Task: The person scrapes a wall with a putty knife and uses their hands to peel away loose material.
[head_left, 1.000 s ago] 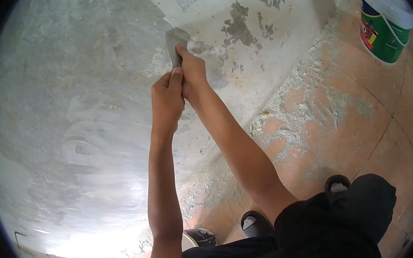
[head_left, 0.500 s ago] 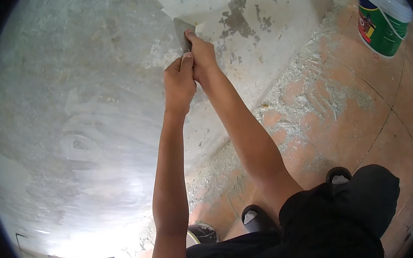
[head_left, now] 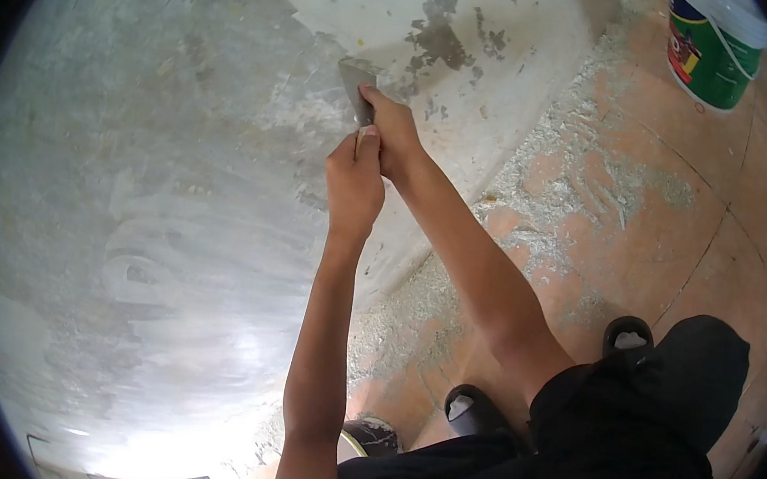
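— Where is your scraper (head_left: 357, 87) right now?

— Up against the wall (head_left: 134, 172), its flat blade pressed to the grey surface just at the edge where the paler coat begins. You have the handle buried in your grip, so only the blade shows past your knuckles.

— Which hand is doing the holding?

— Both. Your right hand (head_left: 393, 131) sits higher, fingers curled tight round the handle just behind the blade. Your left hand (head_left: 355, 182) is closed on the handle's lower end, touching the right, thumb lying up along it.

— And how does the tool lie from your fingers?

— The blade runs up and slightly left from your right fingertips, its long axis in line with your right forearm. Your right hand is the nearer one to the blade; the left backs it from below.

— What lies about you?

— Flakes and dust (head_left: 572, 165) heaped on the reddish floor (head_left: 676, 229) along the wall's foot, a green and white bucket (head_left: 715, 50) well apart at the upper right, and your dark shoes (head_left: 474, 407) below
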Demonstrator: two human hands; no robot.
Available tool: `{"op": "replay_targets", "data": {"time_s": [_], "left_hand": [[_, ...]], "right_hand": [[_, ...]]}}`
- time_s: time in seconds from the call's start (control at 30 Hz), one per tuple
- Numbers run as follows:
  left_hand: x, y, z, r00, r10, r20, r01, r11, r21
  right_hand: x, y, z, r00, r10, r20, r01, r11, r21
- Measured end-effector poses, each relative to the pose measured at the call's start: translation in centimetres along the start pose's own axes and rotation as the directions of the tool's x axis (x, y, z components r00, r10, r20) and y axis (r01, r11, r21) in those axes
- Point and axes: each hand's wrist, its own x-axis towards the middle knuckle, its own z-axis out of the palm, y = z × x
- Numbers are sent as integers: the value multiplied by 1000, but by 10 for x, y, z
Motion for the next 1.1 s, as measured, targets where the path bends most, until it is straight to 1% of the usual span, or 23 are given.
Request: {"op": "replay_targets", "data": {"time_s": [0.03, 0.1, 0.13, 0.17, 0.23, 0.3, 0.37, 0.43, 0.5, 0.53, 0.57, 0.6, 0.63, 0.7, 0.77, 0.8, 0.83, 0.9, 0.93, 1.0, 1.03, 1.07, 1.1], "left_hand": [[4, -1, 4, 1000, 2, 5, -2, 1000, -17], [3, -6, 7, 1000, -29, 0, 29, 999, -25], [2, -5, 8, 1000, 17, -14, -17, 1000, -3], [1, -3, 9, 997, 70, -27, -70, 997, 18], [-2, -4, 3, 999, 42, -33, -42, 999, 9], [-3, -6, 1, 999, -43, -24, 44, 998, 33], [12, -5, 5, 999, -48, 6, 48, 999, 2], [6, -3, 4, 997, -80, 20, 80, 996, -46], [3, 8, 3, 998, -54, 38, 53, 998, 20], [1, 7, 3, 998, -42, 36, 41, 999, 11], [1, 1, 3, 997, -79, 17, 79, 997, 13], [0, 0, 2, 992, -125, 4, 125, 992, 25], [6, -1, 5, 993, -121, 19, 120, 992, 36], [13, -3, 16, 998, -64, 7, 64, 997, -39], [4, 1, 8, 996, -84, 31, 84, 996, -14], [4, 7, 5, 996, -77, 34, 77, 997, 6], [3, 12, 4, 998, -64, 24, 64, 998, -1], [-2, 17, 2, 973, -232, 15, 232, 972, -41], [5, 15, 4, 974, -227, 21, 227, 973, -32], [10, 6, 13, 999, -33, 8, 33, 999, -35], [2, 4, 10, 999, -53, 10, 54, 998, -38], [0, 10, 5, 993, -116, 17, 116, 992, -38], [-1, 17, 2, 985, -173, 26, 174, 984, -36]], "right_hand": [[7, -5, -4, 1000, -6, -13, 6, 1000, 9], [15, -9, -10, 996, 27, 90, -24, 999, -29], [13, -13, -13, 990, 112, 88, -109, 993, -40], [9, -6, -12, 988, 128, 86, -124, 991, -48], [1, 2, -8, 999, -17, 48, 15, 999, 28], [3, 1, -6, 999, -38, 25, 37, 999, 25], [17, -3, -3, 995, -98, 0, 98, 995, 6], [19, -2, -9, 1000, -27, 7, 27, 1000, 1], [15, -4, -7, 999, -6, 48, 3, 999, 49], [10, 1, -9, 997, -16, 70, 14, 1000, 25], [14, -4, -8, 996, -35, 79, 33, 999, 25], [12, -8, -6, 998, -34, 55, 35, 999, -26], [11, -10, -6, 999, -29, 24, 31, 997, -70], [14, -18, -11, 999, -15, 32, 16, 999, -41], [14, -15, -9, 998, -2, 55, 2, 1000, 4], [6, -10, -4, 999, -44, 8, 43, 998, 35], [6, -11, -2, 998, -52, 23, 51, 998, 30], [6, -9, -1, 999, -54, 4, 54, 995, -89], [12, -13, 0, 998, -53, 33, 54, 998, -25], [14, -21, -5, 1000, -2, 27, 3, 1000, -24], [10, -23, -6, 998, 41, 39, -40, 999, -28], [18, -11, -5, 999, -15, 31, 16, 1000, -13], [14, -14, -4, 999, -21, 40, 22, 999, -23]]}}
